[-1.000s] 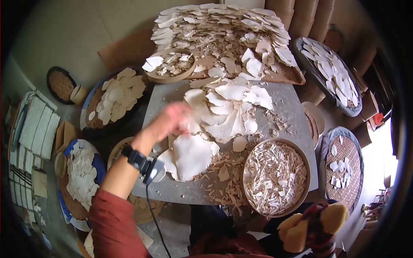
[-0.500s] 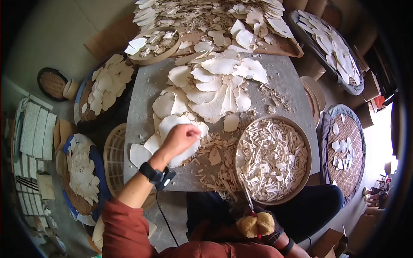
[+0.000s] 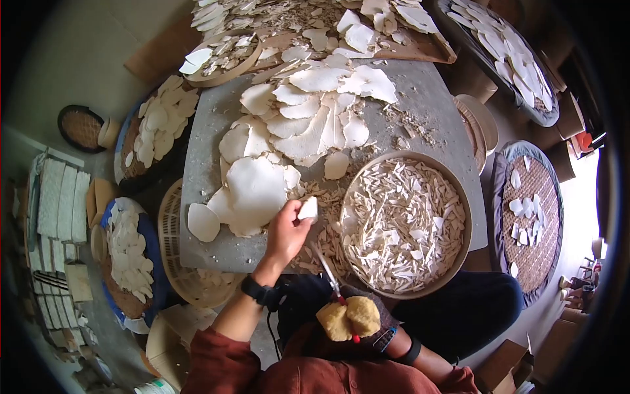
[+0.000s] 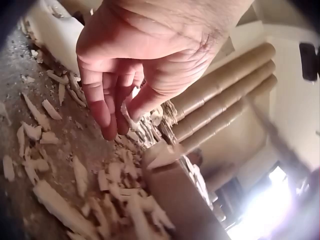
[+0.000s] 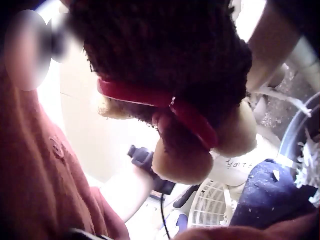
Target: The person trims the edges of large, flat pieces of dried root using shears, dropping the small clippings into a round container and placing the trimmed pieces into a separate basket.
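My left hand (image 3: 287,233) pinches a small white flat piece (image 3: 307,209) between thumb and fingers, over the near edge of the grey table. The left wrist view shows the same hand (image 4: 145,55) with its fingertips close above scattered slivers. My right hand (image 3: 380,322), in a dark knitted glove (image 5: 160,45), grips scissors (image 3: 330,277) near my lap. Their red handles (image 5: 135,95) have yellow sponge pads (image 3: 348,318) around them, and the blades point toward the left hand. Large white flakes (image 3: 256,190) lie overlapping beyond the left hand.
A round tray (image 3: 467,230) full of white slivers sits at the table's near right. Loose chips (image 3: 331,240) lie beside it. Behind, a wooden board (image 3: 426,47) bears more flakes. Woven trays (image 3: 548,243) stand on both sides, and a plastic basket (image 3: 172,262) is at left.
My left hand has come from the flakes toward my body and now pinches a small piece. My right hand has moved left with the scissors, closer to the left hand.
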A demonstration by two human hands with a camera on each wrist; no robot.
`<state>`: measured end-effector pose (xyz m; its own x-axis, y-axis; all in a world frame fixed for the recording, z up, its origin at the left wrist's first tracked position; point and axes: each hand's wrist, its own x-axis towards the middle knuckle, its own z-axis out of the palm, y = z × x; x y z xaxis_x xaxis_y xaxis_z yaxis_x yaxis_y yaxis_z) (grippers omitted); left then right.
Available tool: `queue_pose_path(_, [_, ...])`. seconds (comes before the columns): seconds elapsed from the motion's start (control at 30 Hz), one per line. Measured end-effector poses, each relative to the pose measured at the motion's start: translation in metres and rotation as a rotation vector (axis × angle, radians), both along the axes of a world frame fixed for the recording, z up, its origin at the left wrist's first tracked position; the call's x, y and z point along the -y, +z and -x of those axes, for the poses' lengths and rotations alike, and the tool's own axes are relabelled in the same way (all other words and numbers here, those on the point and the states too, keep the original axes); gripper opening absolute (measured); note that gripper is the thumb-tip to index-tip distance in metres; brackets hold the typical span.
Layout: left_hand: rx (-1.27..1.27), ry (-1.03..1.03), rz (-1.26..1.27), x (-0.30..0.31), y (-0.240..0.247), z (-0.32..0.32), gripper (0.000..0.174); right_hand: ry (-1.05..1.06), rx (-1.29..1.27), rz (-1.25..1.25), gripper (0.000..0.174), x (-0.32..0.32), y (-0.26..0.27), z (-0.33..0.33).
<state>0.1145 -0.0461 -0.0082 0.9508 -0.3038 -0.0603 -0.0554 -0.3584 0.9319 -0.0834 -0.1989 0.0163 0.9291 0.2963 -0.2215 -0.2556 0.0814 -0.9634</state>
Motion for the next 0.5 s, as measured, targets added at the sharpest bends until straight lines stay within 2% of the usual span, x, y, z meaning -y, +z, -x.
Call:
queue_pose_path(0.07, [-0.360,0.024,0.211,-0.009,0.015,0.012,0.021,-0.190,-0.356,-0.632,0.036,-0.001,-0.014,0.012])
queue_pose_path(0.13, [-0.453,0.014,0.378,-0.013,0.032,0.024,0.024,-0.282,-0.332,-0.419,0.029,0.004,-0.055,0.032])
queue_pose_path(0.17, [-0.376,-0.033,0.374,-0.017,0.030,0.029,0.025,-0.319,-0.296,-0.342,0.025,0.007,-0.057,0.034])
queue_pose_path(0.2, [-0.301,-0.078,0.372,-0.022,0.029,0.035,0.026,-0.276,-0.223,-0.252,0.024,0.007,-0.060,0.035])
queue_pose_path(0.23, [-0.351,-0.117,0.389,-0.026,0.029,0.043,0.027,-0.231,-0.152,-0.161,0.024,0.006,-0.063,0.037])
queue_pose_path(0.27, [-0.401,-0.155,0.407,-0.028,0.037,0.050,0.028,-0.213,-0.129,-0.204,0.026,0.006,-0.065,0.037])
queue_pose_path(0.37, [-0.560,-0.156,0.469,-0.018,0.068,0.066,0.030,-0.153,-0.214,-0.812,0.032,-0.001,-0.077,0.033])
queue_pose_path(0.4, [-0.615,-0.133,0.491,-0.013,0.075,0.072,0.030,-0.132,-0.223,-0.582,0.035,-0.001,-0.079,0.034])
queue_pose_path(0.43, [-0.690,-0.025,0.505,-0.008,0.078,0.077,0.026,-0.095,-0.236,-0.358,0.038,-0.002,-0.080,0.035])
queue_pose_path(0.5, [-0.515,0.063,0.469,-0.005,0.065,0.090,0.024,-0.099,-0.224,-0.313,0.042,-0.008,-0.083,0.035])
